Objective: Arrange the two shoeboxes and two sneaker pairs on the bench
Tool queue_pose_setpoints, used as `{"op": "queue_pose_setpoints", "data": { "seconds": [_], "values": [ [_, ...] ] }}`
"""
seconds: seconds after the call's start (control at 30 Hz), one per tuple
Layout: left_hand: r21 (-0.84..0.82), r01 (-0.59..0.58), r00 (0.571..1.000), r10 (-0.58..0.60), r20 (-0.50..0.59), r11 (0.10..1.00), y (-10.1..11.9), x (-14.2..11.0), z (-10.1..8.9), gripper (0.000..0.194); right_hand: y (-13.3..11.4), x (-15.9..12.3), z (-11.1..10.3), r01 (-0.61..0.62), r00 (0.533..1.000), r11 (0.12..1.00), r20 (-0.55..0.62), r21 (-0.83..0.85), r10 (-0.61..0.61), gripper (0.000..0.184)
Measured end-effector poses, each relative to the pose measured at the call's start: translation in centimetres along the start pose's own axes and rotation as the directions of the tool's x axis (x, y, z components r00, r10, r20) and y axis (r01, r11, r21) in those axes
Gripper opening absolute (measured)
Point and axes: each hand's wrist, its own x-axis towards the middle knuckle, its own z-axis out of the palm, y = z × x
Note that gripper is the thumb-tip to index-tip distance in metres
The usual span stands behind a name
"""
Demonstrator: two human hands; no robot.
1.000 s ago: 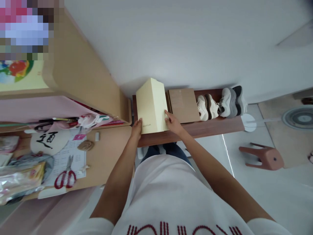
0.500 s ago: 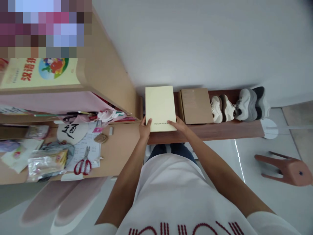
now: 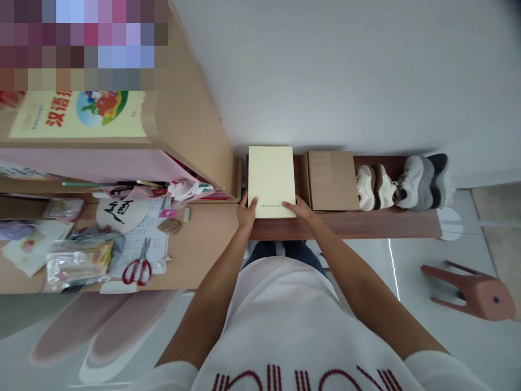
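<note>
A cream box (image 3: pixel 271 174) printed "MEIZHIYUAN" along its near edge is held between my two hands over the left end of the brown wooden shelf (image 3: pixel 345 225). My left hand (image 3: pixel 246 213) grips its near left corner, thumb on top and fingers down the side. At the near right corner my right hand (image 3: pixel 302 209) is closed on it the same way. Whether the box rests fully on the shelf I cannot tell. Just right of it sits a brown cardboard box (image 3: pixel 331 182).
White sneakers (image 3: pixel 373 187) and grey-white sneakers (image 3: pixel 423 182) stand further right on the shelf. To the left is a desk (image 3: pixel 203 233) with red-handled scissors (image 3: pixel 138 266), papers and plastic packets. A reddish stool (image 3: pixel 484 298) lies tipped-looking on the floor at right.
The view has shifted slightly, so the shelf and its things appear a little lower and further right. Both hands keep their hold on the cream box, which looks slightly lower against the shelf.
</note>
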Motion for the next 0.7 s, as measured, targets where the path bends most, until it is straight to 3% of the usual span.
{"op": "queue_pose_setpoints", "data": {
  "seconds": [0.1,0.23,0.3,0.4,0.53,0.7],
  "values": [
    [0.1,-0.115,0.99,0.122,-0.065,0.988,-0.2,0.2,0.1,0.05,0.1,0.1,0.1,-0.012,1.0,1.0,0.008,-0.006,0.012,0.069],
    [0.165,-0.099,0.995,0.101,-0.001,0.981,0.4,0.2,0.2,0.051,-0.6,-0.1,0.4,0.017,1.0,0.998,0.002,-0.065,-0.017,0.066],
    [0.208,-0.102,0.995,0.103,0.006,0.973,1.2,0.1,0.1,0.055,-1.1,-0.6,0.4,0.056,0.996,0.986,-0.062,-0.159,-0.067,0.068],
    [0.31,-0.202,0.972,0.23,-0.056,0.929,2.6,-0.4,0.2,0.064,-1.6,-1.8,-0.8,0.144,0.968,0.955,-0.164,-0.258,-0.19,0.071],
    [0.434,-0.359,0.919,0.394,0.011,0.826,3.9,-2.1,2.4,0.061,-1.5,-4.0,-5.5,0.255,0.91,0.93,-0.258,-0.266,-0.323,0.062],
    [0.43,-0.465,0.884,0.426,0.192,0.774,3.2,-4.6,8.4,0.053,-1.1,-5.2,-13.6,0.252,0.811,0.918,-0.451,-0.308,-0.374,0.056]
  ]
}}
